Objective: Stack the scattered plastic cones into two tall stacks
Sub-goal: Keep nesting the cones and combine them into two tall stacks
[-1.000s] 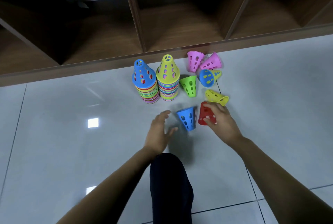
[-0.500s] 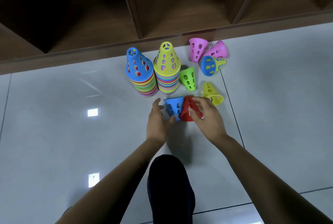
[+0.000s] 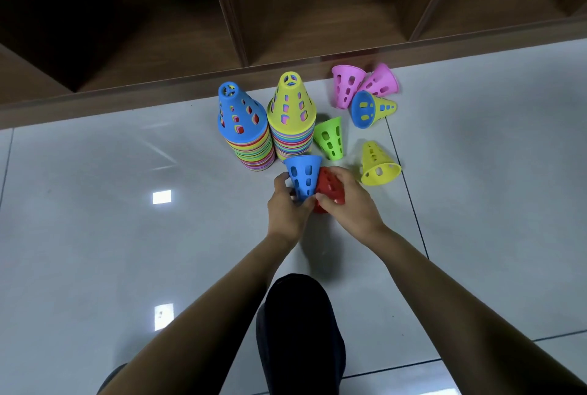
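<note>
Cones: two stacks, blue-topped stack [image 3: 243, 121] left of yellow-topped stack [image 3: 291, 108]. Just in front, left hand [image 3: 287, 210] grips one blue cone [image 3: 303, 175], right hand [image 3: 352, 207] grips one red cone [image 3: 331, 185].

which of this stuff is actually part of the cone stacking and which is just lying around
In the job: blue-topped stack, yellow-topped stack, blue cone in the left hand, red cone in the right hand, green cone, yellow cone, pink cones, blue-in-yellow pair.
Just there: wooden shelf, tiled floor, dark-clad knee.
</note>
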